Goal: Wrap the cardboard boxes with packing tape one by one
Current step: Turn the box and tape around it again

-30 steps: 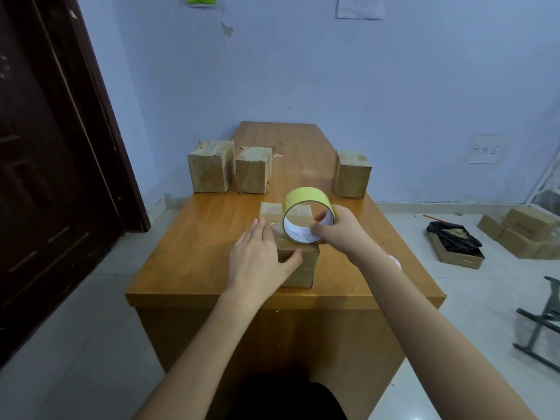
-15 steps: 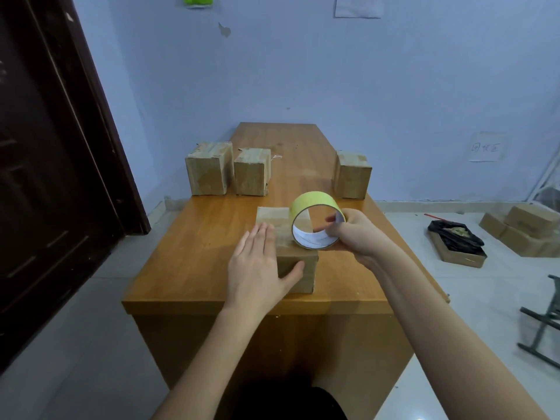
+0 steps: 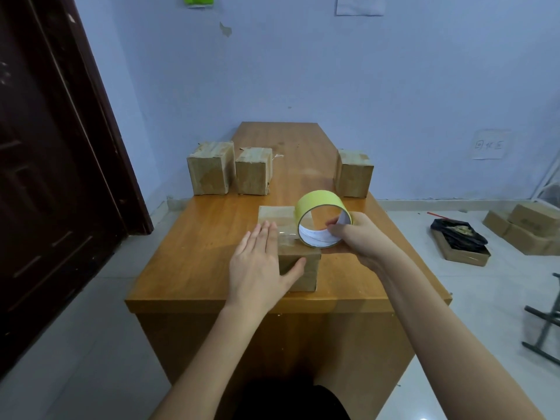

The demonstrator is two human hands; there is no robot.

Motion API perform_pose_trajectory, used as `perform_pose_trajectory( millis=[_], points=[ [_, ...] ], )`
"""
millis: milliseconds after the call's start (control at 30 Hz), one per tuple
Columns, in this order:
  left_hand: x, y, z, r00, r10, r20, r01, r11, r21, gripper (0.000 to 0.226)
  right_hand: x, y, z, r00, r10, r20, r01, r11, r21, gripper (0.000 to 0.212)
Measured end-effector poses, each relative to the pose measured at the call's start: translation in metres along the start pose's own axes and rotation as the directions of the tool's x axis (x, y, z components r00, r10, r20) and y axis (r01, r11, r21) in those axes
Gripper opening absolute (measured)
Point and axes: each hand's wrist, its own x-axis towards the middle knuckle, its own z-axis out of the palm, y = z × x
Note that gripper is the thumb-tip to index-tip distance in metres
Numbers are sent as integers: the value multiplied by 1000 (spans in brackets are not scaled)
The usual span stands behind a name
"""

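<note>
One box (image 3: 298,253) is mid-wrap, left hand (image 3: 257,265) flat on it, right hand (image 3: 360,237) gripping the tape roll (image 3: 321,201); three boxes (image 3: 254,171) wait at 12 o'clock.

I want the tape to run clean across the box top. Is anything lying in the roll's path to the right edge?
Nothing visible does. The tape roll, held by the right hand, is already at the right edge of the box; the left hand presses the box's left side, behind the tape.

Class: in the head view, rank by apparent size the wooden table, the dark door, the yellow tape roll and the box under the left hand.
1. dark door
2. wooden table
3. box under the left hand, partly covered
4. yellow tape roll; near the box in size, so unsure
</note>
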Motion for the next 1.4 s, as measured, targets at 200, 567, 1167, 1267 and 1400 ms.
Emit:
perform_pose_trajectory(
  millis=[200, 567, 1167, 1267, 1400],
  points=[
    [1, 1, 1, 1000, -7, 4, 7, 1000, 19, 94, -6, 16, 9, 999, -35, -5, 35, 997, -62, 17],
    [2, -1, 1, 1000, 15, 23, -16, 999, 30, 96, -7, 19, -3, 992, 128, 21, -127, 929, 347, 32],
    [1, 1, -1, 1000, 3, 31, -3, 1000, 8, 97, 0, 43, 0, 989, 150, -6, -119, 805, 582, 17],
    [1, 3, -1, 999, -18, 29, 18, 1000, -17, 94, -3, 61, 5, 973, 231, -15, -167, 745, 646, 19],
    [1, 3, -3, 999, -1, 49, 1, 1000, -4, 92, -2, 65, 6, 970, 241, -9, -195, 806, 559, 11]
  ],
)
